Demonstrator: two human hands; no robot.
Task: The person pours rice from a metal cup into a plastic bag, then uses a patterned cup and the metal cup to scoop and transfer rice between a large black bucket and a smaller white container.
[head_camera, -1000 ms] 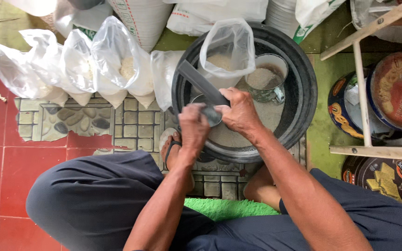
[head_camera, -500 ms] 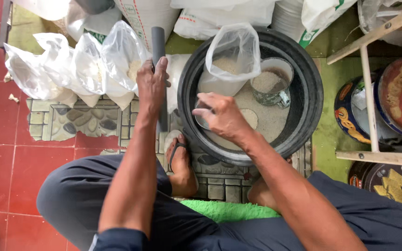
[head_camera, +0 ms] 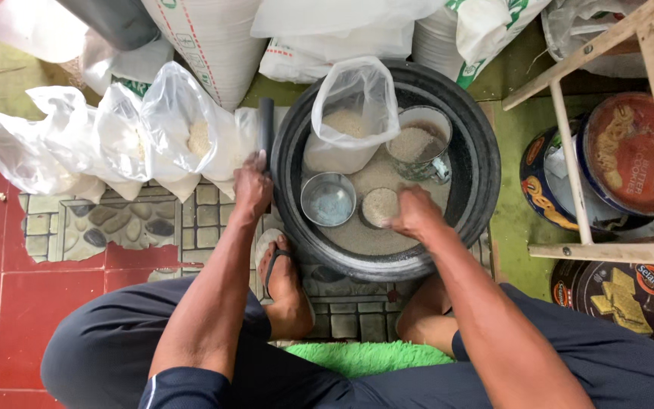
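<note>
- Right hand [head_camera: 416, 214] was down in the black basin [head_camera: 478, 163], fingers closed on a small tin [head_camera: 380, 206] heaped with pale grain; an empty tin [head_camera: 328, 200] sat just beside it
- left hand [head_camera: 252, 185] was wrapped round a dark flat tool [head_camera: 266, 129] standing at the basin's outer left rim; filled clear bags [head_camera: 153, 132] nearby

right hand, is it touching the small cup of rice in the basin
Touching: the head view shows the right hand with its fingers wrapped over the rim of the small cup; no gap shows.
</note>
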